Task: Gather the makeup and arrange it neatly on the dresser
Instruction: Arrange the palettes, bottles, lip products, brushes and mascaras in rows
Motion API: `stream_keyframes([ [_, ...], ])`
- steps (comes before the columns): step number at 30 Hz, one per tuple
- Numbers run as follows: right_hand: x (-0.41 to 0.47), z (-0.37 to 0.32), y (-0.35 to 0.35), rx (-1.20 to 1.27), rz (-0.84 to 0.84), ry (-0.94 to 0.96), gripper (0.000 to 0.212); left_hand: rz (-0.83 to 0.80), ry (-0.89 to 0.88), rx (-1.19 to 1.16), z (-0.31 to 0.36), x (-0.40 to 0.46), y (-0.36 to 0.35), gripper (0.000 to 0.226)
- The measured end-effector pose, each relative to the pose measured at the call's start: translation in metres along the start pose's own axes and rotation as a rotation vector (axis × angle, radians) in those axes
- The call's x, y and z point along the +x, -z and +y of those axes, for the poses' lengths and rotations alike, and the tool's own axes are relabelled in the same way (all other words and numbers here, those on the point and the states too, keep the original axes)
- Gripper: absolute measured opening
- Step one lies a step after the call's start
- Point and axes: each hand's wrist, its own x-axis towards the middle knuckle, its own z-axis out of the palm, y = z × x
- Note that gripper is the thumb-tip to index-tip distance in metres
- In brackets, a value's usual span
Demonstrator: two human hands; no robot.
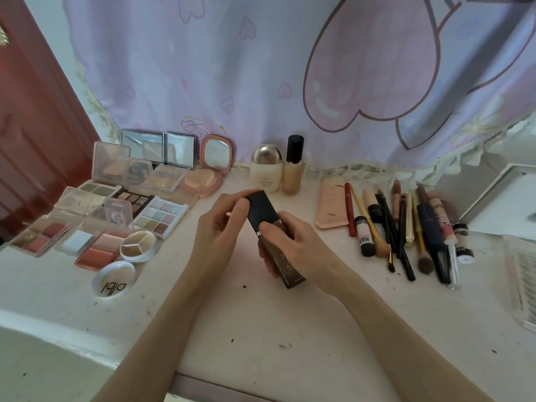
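Observation:
A dark foundation bottle [291,272] with a black square cap [262,208] is held tilted above the middle of the white dresser top [261,329]. My left hand [222,224] grips the cap end with fingers and thumb. My right hand [293,242] wraps around the brown body of the bottle. Several open eyeshadow and blush palettes [121,204] lie grouped at the left. A cream bottle with a gold cap [266,168] and a beige foundation bottle [293,166] stand at the back centre.
A row of brushes, pencils and tubes [406,224] lies at the right, beside a pink flat case [332,204]. A white box [504,198] sits at the far right edge. A lilac curtain [261,68] hangs behind; a red door [34,126] stands left.

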Motion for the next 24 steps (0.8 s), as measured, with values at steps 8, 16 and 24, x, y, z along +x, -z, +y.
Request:
stream_keyframes([
  [8, 0.001, 0.006, 0.040, 0.266, 0.314, 0.098, 0.012, 0.000, 0.273, 0.232, -0.035, 0.066, -0.029, 0.068],
  [16, -0.004, 0.002, 0.070, 0.450, 0.534, 0.141, 0.018, 0.183, 0.262, 0.240, -0.045, 0.080, -0.056, 0.031],
  [24, 0.001, 0.006, 0.078, 0.487, 0.626, 0.086, 0.017, 0.138, 0.255, 0.229, -0.042, 0.078, -0.073, 0.024],
])
